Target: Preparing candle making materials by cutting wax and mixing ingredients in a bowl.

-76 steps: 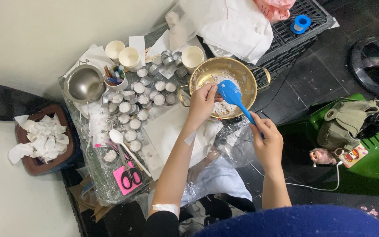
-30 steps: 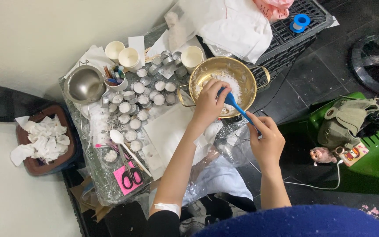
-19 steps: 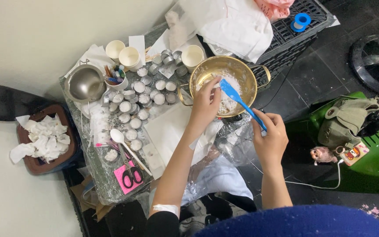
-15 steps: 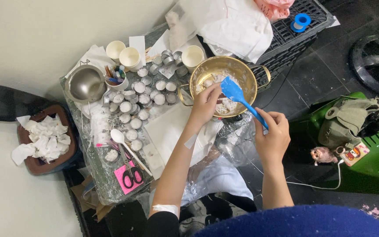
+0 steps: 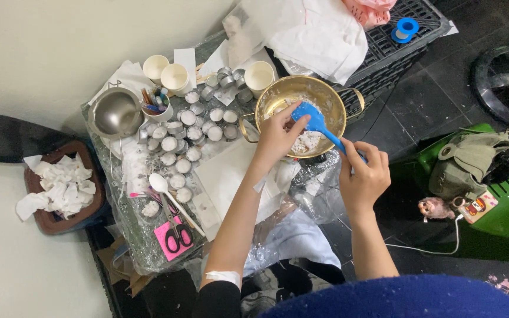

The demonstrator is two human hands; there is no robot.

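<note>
Overhead view of a small table (image 5: 148, 259) wrapped in clear plastic film. A brass-coloured bowl (image 5: 278, 94) with two side handles stands at its far right corner and holds a white, crumbly mass. The right hand (image 5: 363, 176), grip closed round the handle, holds a blue spatula (image 5: 316, 123) whose blade lies over the white mass. The left hand (image 5: 278, 138) reaches over the near rim, fingers bent into the bowl beside the blade; whether they pinch any of the mass cannot be told.

Left of the bowl, rows of small round metal cups (image 5: 187, 132) crowd the table, most with pale contents. Beyond them stand three cream paper cups (image 5: 175, 75), their contents not discernible, and an empty steel bowl (image 5: 115, 113). A white spoon (image 5: 163, 187) and black-handled scissors (image 5: 175, 235) on a pink card lie near the front.

A brown tub (image 5: 42, 221) of crumpled white tissue sits on the floor at left. A black crate (image 5: 407, 47) behind the bowl is partly covered by white cloth. The person's blue garment cuts off the lower edge.
</note>
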